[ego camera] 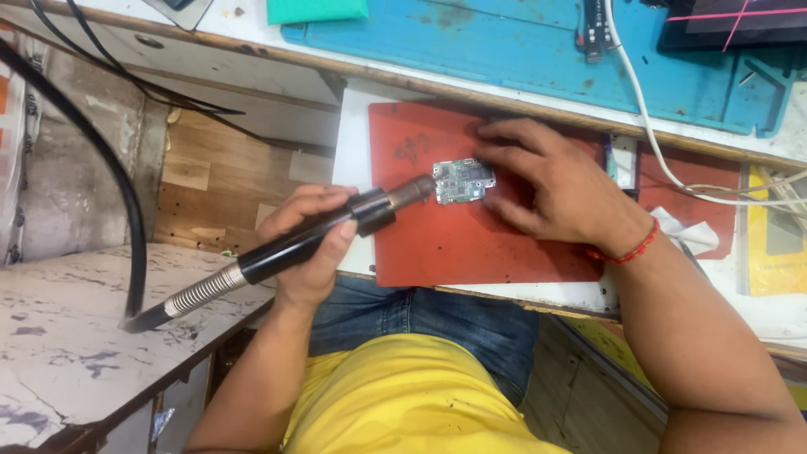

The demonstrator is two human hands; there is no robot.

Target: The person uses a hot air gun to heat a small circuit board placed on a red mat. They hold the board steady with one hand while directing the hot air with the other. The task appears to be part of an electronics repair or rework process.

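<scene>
A small green circuit board (463, 181) lies on a red mat (471, 244) on a pull-out shelf. My left hand (313, 244) is shut on a black hot-air wand (328, 231), its metal nozzle pointing at the board's left edge. A ribbed metal sleeve and black hose trail from the wand to the lower left. My right hand (555, 181) rests flat on the mat, fingers touching the board's right side and holding it down. A red thread bracelet circles that wrist.
A blue work mat (504, 50) covers the desk above, with a white cable (647, 118) running across it. White tissue (685, 227) and a yellow item (773, 244) lie at the right. A marbled counter (76, 328) sits at the lower left. Black cables hang at the upper left.
</scene>
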